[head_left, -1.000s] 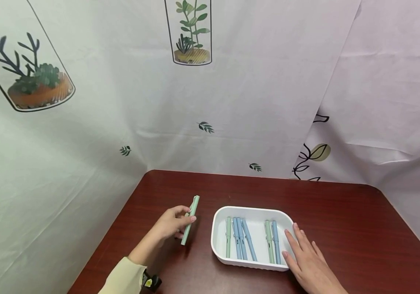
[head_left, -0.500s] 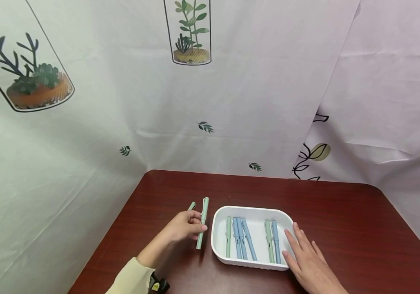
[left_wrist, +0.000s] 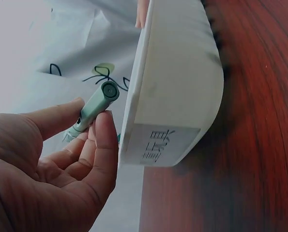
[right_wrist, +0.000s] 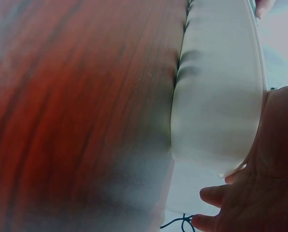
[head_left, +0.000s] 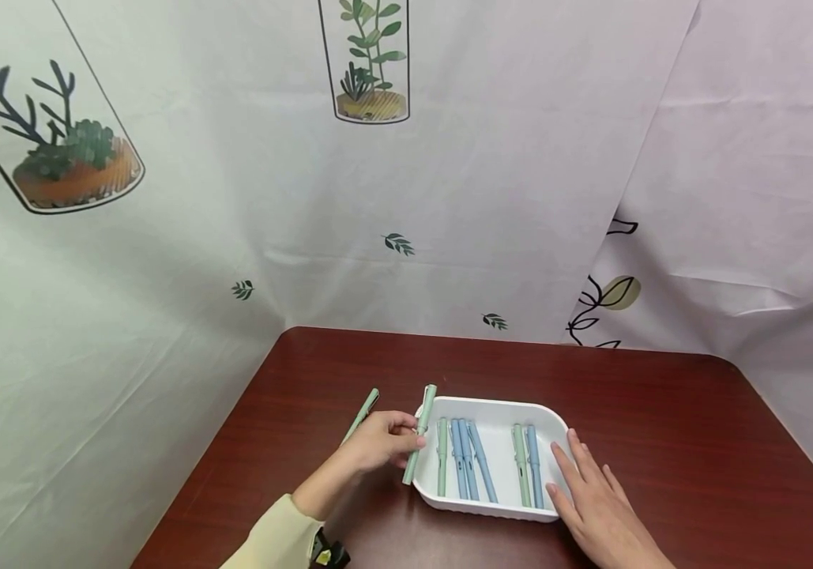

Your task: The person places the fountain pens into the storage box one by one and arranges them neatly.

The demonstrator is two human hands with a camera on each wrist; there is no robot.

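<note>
My left hand pinches a light green pen between thumb and fingers, over the left rim of a white tray. In the left wrist view the pen's round end faces the camera, close beside the tray wall. Inside the tray lie a green pen at the left, three blue pens beside it, then a green pen and a blue pen at the right. My right hand rests at the tray's right rim, fingers spread.
Another green pen lies on the dark red table, behind my left hand and partly hidden by it. A labelled patch shows on the tray's outer wall. Printed white cloth hangs behind the table.
My left hand has carried the green pen rightward to the tray's left rim. Moving away, it has uncovered more of the pen on the table. The right hand stays in place.
</note>
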